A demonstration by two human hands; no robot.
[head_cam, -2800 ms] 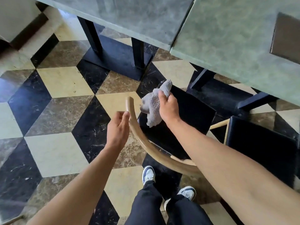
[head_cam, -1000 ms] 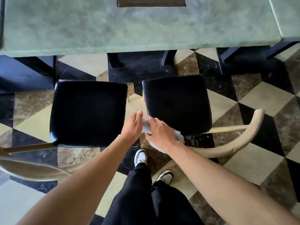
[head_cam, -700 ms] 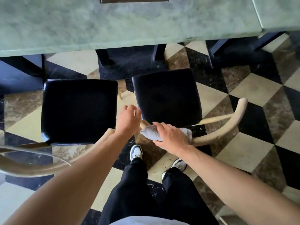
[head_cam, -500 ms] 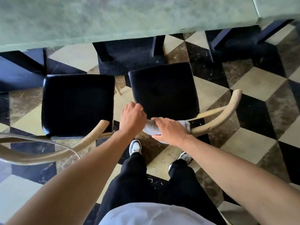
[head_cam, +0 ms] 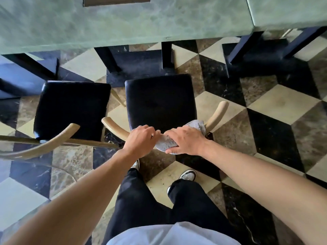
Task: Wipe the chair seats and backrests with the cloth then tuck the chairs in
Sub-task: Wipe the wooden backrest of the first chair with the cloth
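While both hands are gripping the backrest (head_cam: 115,127), right hand (head_cam: 185,138) pinning cloth (head_cam: 165,144), left hand (head_cam: 141,138) bare, seat (head_cam: 159,99) is lying straight ahead facing table (head_cam: 123,23).

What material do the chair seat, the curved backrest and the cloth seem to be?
Chair seat: probably leather or vinyl padding, black with a faint sheen. Curved backrest: pale bent wood, smooth with a matte finish. Cloth: grey textile, likely knit or terry, with a nubby surface.
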